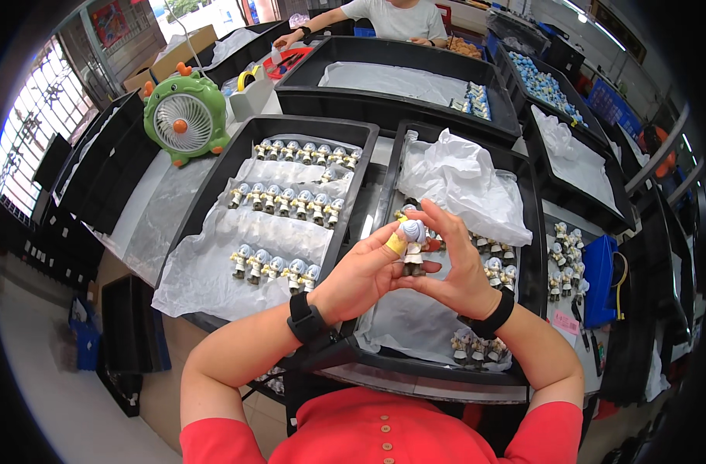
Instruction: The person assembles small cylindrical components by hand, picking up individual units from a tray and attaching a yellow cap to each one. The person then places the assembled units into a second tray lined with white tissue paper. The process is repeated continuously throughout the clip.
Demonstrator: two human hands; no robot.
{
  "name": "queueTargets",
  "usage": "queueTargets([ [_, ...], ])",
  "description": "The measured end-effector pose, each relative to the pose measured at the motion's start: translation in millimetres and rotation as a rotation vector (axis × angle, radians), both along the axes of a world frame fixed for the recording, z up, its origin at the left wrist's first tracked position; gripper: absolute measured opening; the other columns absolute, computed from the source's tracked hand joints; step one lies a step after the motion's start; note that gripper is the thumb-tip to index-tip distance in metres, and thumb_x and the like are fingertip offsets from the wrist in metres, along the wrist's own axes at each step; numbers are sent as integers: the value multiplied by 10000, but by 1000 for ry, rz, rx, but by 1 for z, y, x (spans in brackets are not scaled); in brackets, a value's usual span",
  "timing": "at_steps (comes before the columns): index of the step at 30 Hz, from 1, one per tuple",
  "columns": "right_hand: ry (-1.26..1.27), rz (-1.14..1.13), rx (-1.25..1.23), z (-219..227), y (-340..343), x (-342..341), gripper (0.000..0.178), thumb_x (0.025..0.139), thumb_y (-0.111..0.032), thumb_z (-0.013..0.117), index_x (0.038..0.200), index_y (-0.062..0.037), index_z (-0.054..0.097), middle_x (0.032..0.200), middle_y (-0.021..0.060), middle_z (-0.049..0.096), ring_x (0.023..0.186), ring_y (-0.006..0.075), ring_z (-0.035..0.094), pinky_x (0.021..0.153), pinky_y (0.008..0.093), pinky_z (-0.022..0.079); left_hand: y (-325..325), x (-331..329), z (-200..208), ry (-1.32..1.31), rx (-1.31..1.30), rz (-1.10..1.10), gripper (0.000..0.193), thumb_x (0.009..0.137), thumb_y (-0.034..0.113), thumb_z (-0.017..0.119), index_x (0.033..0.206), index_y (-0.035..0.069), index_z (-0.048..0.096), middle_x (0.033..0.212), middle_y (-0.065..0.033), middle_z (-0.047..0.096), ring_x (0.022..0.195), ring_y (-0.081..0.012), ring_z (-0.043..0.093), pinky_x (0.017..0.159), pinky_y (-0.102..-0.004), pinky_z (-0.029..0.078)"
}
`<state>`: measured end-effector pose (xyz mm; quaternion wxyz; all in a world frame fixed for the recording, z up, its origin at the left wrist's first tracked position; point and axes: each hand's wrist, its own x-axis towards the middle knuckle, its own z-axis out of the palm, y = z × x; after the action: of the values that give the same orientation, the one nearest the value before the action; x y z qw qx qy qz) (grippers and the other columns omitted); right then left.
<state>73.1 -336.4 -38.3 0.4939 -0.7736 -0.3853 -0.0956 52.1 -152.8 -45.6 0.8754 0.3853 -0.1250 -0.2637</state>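
Over the right-hand black tray (535,325) I hold a small figurine (412,246) upright. It has pale blue-grey hair, a whitish outfit and a dark base. My left hand (362,272) pinches it from the left, with yellow tape round the thumb. My right hand (457,271) closes on it from the right, its thumb low by the base and a finger up near the head. Similar figurines (488,349) stand in the tray beneath. In the left-hand black tray (206,197), more figurines (287,201) stand in rows on white paper.
Crumpled white paper (469,182) covers the far part of the right tray. A green fan (180,116) is at the far left. More figurines (566,259) and a blue bin (599,278) are at right. Across the table, a person in white (399,19) sits behind another black tray (399,52).
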Motion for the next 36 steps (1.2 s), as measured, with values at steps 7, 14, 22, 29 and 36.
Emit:
queueTargets([
  [7,3,5,-13,0,1,0,911,630,-89,840,1401,-83,355,1283,116,494,1138,248,492,864,322,519,1,2,-4,9,-20,1,480,1010,355,378,1394,72,334,1337,-171,472,1151,-294,554,936,-405,492],
  [14,-14,-4,-57,1,-1,1,862,643,-144,847,1376,-92,396,1276,116,488,1118,246,492,860,320,515,1,3,-4,15,-6,4,470,1012,344,376,1381,55,344,1334,-174,472,1148,-295,556,933,-403,493],
  [22,3,-26,-62,1,0,1,791,648,-163,847,1330,-95,454,1282,110,480,1140,258,484,864,331,507,1,2,-3,33,-12,26,469,1013,357,361,1368,51,354,1306,-171,488,1159,-303,549,929,-404,492],
  [29,-75,-36,-49,1,-2,5,748,629,-136,834,1289,-81,484,1261,119,518,1167,310,473,962,388,414,1,2,-5,49,-23,61,466,1012,359,364,1358,47,367,1291,-131,512,1164,-312,546,923,-408,490],
  [36,-60,-53,-56,-4,-5,7,737,634,-106,807,1292,-71,477,1255,118,525,1161,305,489,992,387,389,1,2,-3,30,-17,73,489,1003,377,389,1371,56,360,1297,-129,514,1171,-307,542,945,-417,465],
])
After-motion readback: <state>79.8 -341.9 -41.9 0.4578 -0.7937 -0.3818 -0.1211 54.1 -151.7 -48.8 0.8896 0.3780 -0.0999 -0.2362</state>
